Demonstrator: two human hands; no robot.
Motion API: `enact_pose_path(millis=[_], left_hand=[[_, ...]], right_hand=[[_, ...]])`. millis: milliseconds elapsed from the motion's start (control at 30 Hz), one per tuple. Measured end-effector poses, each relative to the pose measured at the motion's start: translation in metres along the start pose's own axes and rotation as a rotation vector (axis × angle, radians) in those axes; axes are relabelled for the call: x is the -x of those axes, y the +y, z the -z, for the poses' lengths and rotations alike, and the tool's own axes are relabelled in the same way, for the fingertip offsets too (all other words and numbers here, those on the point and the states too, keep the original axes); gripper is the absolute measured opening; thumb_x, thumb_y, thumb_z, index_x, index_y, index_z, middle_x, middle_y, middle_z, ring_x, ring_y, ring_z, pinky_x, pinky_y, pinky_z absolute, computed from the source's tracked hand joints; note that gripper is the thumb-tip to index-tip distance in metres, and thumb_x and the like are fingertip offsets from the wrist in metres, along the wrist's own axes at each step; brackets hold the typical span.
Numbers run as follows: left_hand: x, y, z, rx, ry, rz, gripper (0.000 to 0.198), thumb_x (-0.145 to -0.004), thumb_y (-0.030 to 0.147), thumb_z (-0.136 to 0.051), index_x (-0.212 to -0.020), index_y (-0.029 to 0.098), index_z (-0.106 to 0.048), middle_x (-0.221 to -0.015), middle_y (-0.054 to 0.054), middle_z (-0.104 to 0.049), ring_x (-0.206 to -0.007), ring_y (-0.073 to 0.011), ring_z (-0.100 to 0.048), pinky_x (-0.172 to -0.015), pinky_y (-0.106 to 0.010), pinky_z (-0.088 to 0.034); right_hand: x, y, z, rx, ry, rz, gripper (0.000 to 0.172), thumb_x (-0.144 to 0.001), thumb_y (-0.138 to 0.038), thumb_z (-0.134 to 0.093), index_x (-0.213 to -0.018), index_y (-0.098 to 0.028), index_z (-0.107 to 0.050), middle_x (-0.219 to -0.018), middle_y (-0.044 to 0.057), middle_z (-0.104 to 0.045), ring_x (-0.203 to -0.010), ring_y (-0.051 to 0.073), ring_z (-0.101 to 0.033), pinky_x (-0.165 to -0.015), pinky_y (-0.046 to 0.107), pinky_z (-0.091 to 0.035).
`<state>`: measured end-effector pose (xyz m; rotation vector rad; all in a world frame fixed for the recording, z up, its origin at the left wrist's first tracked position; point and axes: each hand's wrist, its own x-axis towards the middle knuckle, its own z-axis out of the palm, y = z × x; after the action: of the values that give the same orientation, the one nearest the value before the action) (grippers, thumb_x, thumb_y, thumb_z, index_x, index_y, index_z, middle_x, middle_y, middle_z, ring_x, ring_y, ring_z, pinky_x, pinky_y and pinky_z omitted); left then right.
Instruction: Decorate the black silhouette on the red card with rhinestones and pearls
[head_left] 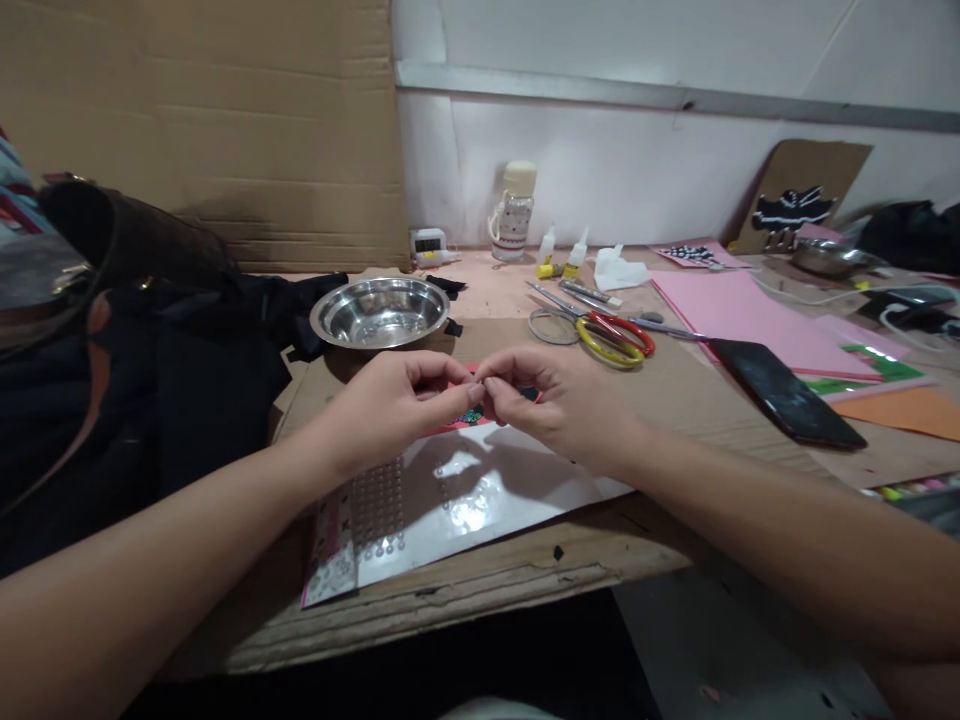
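Note:
My left hand (397, 400) and my right hand (559, 400) meet fingertip to fingertip above the table, both pinched closed. What they pinch is too small to make out. Under the fingers lies a small red card (457, 422) with a dark green spot. Closer to me a glossy white sheet (480, 495) carries rows of small stick-on gems (379, 505) at its left end. Both lie on a brown cardboard mat (675, 400).
A steel bowl (380, 311) stands behind my hands. Scissors with red and yellow handles (611, 335), a tape ring (551, 326), glue tubes (577, 252) and a bottle (516, 212) lie further back. A black phone (784, 390) and pink paper (739, 310) are right, dark bags (135, 350) left.

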<state>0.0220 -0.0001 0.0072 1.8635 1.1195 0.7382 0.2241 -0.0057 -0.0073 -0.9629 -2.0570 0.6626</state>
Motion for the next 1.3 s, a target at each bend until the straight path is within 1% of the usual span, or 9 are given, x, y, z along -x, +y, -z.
enact_pose_path(millis=[100, 267, 433, 533, 700, 867, 1067, 1200, 1300], left_hand=[[0.0024, -0.0006, -0.0008, -0.076, 0.030, -0.057, 0.022, -0.086, 0.038, -0.066, -0.083, 0.018, -0.075, -0.063, 0.003, -0.064, -0.052, -0.0089, -0.045, -0.047, -0.020, -0.032], [0.0068, 0.0031, -0.0016, -0.298, 0.103, -0.217, 0.023, -0.087, 0.033, -0.060, -0.075, 0.019, -0.074, -0.057, 0.004, -0.059, -0.052, -0.0097, -0.043, -0.050, -0.022, -0.031], [0.0074, 0.0026, -0.0002, -0.406, 0.099, -0.294, 0.026, -0.089, 0.029, -0.057, -0.070, 0.019, -0.072, -0.055, 0.005, -0.055, -0.051, -0.0094, -0.041, -0.052, -0.023, -0.031], [0.0067, 0.0018, 0.0008, -0.391, 0.084, -0.312, 0.026, -0.090, 0.029, -0.056, -0.073, 0.020, -0.074, -0.055, 0.005, -0.055, -0.050, -0.0094, -0.041, -0.052, -0.023, -0.032], [0.0064, 0.0034, 0.0015, -0.364, 0.088, -0.283, 0.025, -0.088, 0.031, -0.057, -0.076, 0.020, -0.076, -0.057, 0.004, -0.060, -0.051, -0.0098, -0.044, -0.052, -0.023, -0.033], [0.0072, 0.0052, 0.0015, -0.355, 0.096, -0.255, 0.024, -0.087, 0.032, -0.059, -0.075, 0.021, -0.076, -0.051, 0.006, -0.053, -0.048, -0.0096, -0.040, -0.053, -0.023, -0.034], [0.0057, 0.0002, 0.0028, -0.377, 0.084, -0.312, 0.023, -0.090, 0.031, -0.061, -0.076, 0.021, -0.077, -0.052, 0.006, -0.052, -0.049, -0.0092, -0.041, -0.054, -0.023, -0.035], [0.0047, -0.0025, 0.0038, -0.387, 0.043, -0.342, 0.026, -0.093, 0.034, -0.059, -0.081, 0.021, -0.078, -0.059, 0.005, -0.061, -0.052, -0.0093, -0.047, -0.054, -0.023, -0.034], [0.0045, -0.0035, 0.0042, -0.403, 0.021, -0.355, 0.027, -0.095, 0.031, -0.055, -0.085, 0.020, -0.077, -0.064, 0.003, -0.065, -0.054, -0.0097, -0.050, -0.055, -0.023, -0.034]], right_hand=[[0.0008, 0.0010, -0.0007, 0.012, 0.009, -0.006, 0.016, -0.091, -0.023, -0.060, -0.094, -0.017, -0.075, -0.078, 0.000, -0.074, -0.066, 0.011, -0.062, -0.059, 0.023, -0.044], [0.0002, 0.0009, -0.0017, 0.006, -0.024, 0.030, 0.016, -0.091, -0.020, -0.059, -0.093, -0.015, -0.074, -0.079, 0.000, -0.074, -0.067, 0.010, -0.062, -0.061, 0.022, -0.045], [-0.0011, -0.0006, -0.0033, -0.057, -0.063, 0.008, 0.016, -0.094, -0.021, -0.057, -0.093, -0.014, -0.072, -0.076, -0.001, -0.072, -0.065, 0.009, -0.060, -0.061, 0.022, -0.045], [-0.0010, -0.0017, -0.0027, -0.089, -0.077, -0.005, 0.016, -0.094, -0.022, -0.057, -0.093, -0.015, -0.071, -0.078, 0.000, -0.072, -0.066, 0.010, -0.061, -0.062, 0.022, -0.047], [0.0002, -0.0027, 0.0003, -0.149, -0.090, -0.021, 0.021, -0.094, -0.018, -0.050, -0.097, -0.015, -0.071, -0.085, 0.003, -0.073, -0.075, 0.013, -0.066, -0.071, 0.027, -0.051], [-0.0003, -0.0026, -0.0011, -0.200, -0.068, -0.029, 0.015, -0.093, -0.025, -0.060, -0.095, -0.016, -0.072, -0.085, 0.003, -0.074, -0.078, 0.014, -0.067, -0.073, 0.028, -0.052], [-0.0010, -0.0016, -0.0042, -0.140, -0.061, -0.050, 0.014, -0.093, -0.022, -0.059, -0.092, -0.015, -0.071, -0.080, 0.001, -0.072, -0.072, 0.012, -0.064, -0.066, 0.025, -0.049], [-0.0013, -0.0009, -0.0011, -0.065, -0.080, -0.004, 0.015, -0.094, -0.024, -0.057, -0.093, -0.015, -0.069, -0.077, 0.000, -0.071, -0.066, 0.010, -0.061, -0.060, 0.022, -0.045], [-0.0018, -0.0010, 0.0002, -0.013, -0.094, 0.004, 0.016, -0.095, -0.023, -0.056, -0.092, -0.015, -0.069, -0.075, -0.001, -0.070, -0.065, 0.010, -0.060, -0.059, 0.022, -0.043]])
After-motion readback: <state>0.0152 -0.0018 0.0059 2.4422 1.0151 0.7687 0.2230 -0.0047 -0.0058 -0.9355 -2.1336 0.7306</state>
